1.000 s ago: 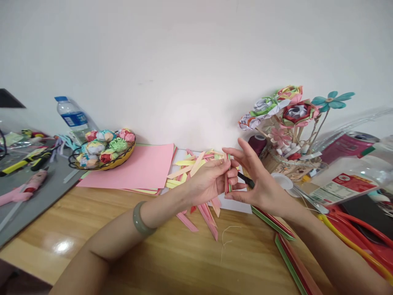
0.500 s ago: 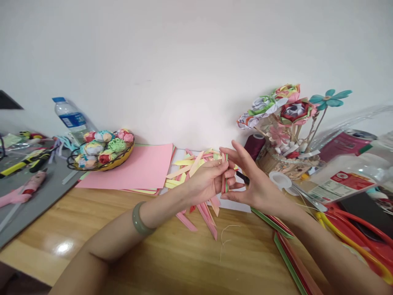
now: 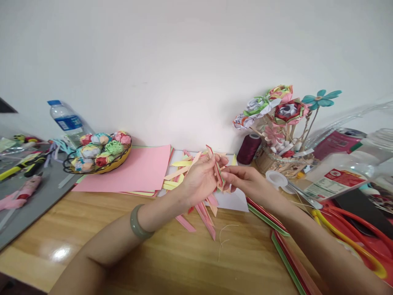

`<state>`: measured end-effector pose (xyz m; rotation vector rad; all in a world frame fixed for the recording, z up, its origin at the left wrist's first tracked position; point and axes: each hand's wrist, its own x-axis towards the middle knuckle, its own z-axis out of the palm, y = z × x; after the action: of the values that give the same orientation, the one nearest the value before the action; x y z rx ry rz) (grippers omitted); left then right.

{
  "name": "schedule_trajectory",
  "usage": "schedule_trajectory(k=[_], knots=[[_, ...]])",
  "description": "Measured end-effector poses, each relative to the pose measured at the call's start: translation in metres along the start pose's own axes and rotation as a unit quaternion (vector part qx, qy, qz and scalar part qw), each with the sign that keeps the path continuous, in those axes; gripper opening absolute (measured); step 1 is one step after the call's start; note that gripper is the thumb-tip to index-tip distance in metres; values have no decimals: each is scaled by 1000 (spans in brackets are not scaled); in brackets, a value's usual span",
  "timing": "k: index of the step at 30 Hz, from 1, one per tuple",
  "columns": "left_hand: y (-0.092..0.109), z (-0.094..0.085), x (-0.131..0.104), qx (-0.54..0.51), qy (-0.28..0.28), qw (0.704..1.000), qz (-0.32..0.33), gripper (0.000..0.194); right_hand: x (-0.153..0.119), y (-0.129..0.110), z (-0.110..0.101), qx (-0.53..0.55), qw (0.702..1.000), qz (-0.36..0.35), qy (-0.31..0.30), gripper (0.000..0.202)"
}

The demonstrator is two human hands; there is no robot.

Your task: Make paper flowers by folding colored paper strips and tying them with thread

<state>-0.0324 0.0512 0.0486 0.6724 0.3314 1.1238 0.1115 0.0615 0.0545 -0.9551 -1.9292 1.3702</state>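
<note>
A narrow stack of folded coloured paper (image 3: 218,171), with red, green and pink layers, is held up over the table. My left hand (image 3: 204,174) is closed round its middle, thumb on the near side. At its lower right end, the fingers of my right hand (image 3: 242,178) are pinched on the paper; the fingertips are partly hidden. Beneath both hands lies a heap of cut paper strips (image 3: 181,172) in pink, yellow and peach on white paper (image 3: 236,201). A loose piece of thin string (image 3: 221,241) rests on the wood in front.
Pink sheets (image 3: 147,168) and a basket of paper flowers (image 3: 123,157) stand left. At right are a maroon thread spool (image 3: 248,149), a flower pot (image 3: 276,164), a plastic jar (image 3: 331,176), red-yellow scissors (image 3: 346,213) and folded paper bundles (image 3: 291,262).
My right hand has gone from spread fingers around the paper stack to a pinch at its lower end. The stack has tilted from upright, its top leaning left. The view has shifted slightly.
</note>
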Motion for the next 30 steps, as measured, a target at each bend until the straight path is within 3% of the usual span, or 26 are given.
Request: schedule_trajectory(k=[3, 15, 20, 23, 27, 30], knots=[[0, 1, -2, 24, -33, 999, -11, 14, 1, 0, 4, 47, 999, 15, -23, 30], [0, 2, -3, 20, -63, 998, -20, 12, -1, 9, -3, 188, 978, 74, -53, 27], [6, 4, -5, 29, -65, 997, -25, 11, -4, 5, 0, 260, 957, 95, -82, 37], [9, 8, -7, 25, -70, 997, -19, 12, -5, 0, 2, 300, 944, 117, -68, 30], [8, 10, -6, 19, -79, 997, 3, 14, -6, -3, 4, 297, 947, 112, -38, 26], [5, 8, -5, 43, -54, 997, 15, 14, -5, -3, 3, 281, 955, 101, 0, 25]])
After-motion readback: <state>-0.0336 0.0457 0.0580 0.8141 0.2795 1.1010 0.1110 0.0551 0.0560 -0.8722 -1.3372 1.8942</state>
